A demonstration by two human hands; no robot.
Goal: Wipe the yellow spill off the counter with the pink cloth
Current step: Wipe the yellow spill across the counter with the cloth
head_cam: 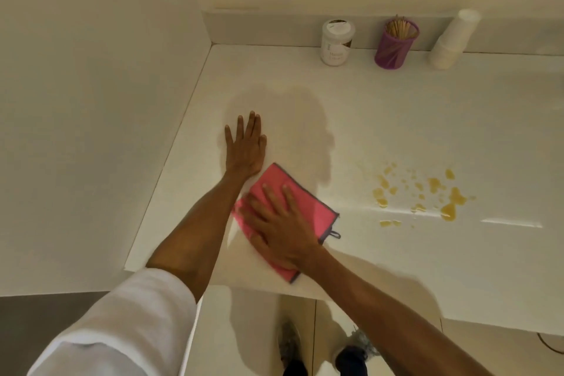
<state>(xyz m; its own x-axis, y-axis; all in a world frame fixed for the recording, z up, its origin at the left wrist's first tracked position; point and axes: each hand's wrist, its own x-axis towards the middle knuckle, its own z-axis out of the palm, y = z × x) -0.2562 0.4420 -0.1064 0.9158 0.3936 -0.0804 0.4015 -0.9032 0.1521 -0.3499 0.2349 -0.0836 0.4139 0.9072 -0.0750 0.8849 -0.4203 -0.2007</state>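
Note:
A pink cloth (pixel 308 203) with a grey hem and a small loop lies flat near the front of the white counter (pixel 381 119). My right hand (pixel 279 226) rests palm down on it, fingers spread, covering its middle. My left hand (pixel 245 148) lies flat on the bare counter just beyond the cloth, fingers together and pointing away, holding nothing. The yellow spill (pixel 427 195) is a scatter of drops and small puddles to the right of the cloth, about a hand's length away, untouched by it.
Against the back ledge stand a white jar (pixel 337 43), a purple mesh cup of wooden sticks (pixel 396 44) and a leaning stack of white cups (pixel 451 40). A wall closes the left side. The counter's front edge runs below my right hand, with the floor and my shoes beneath.

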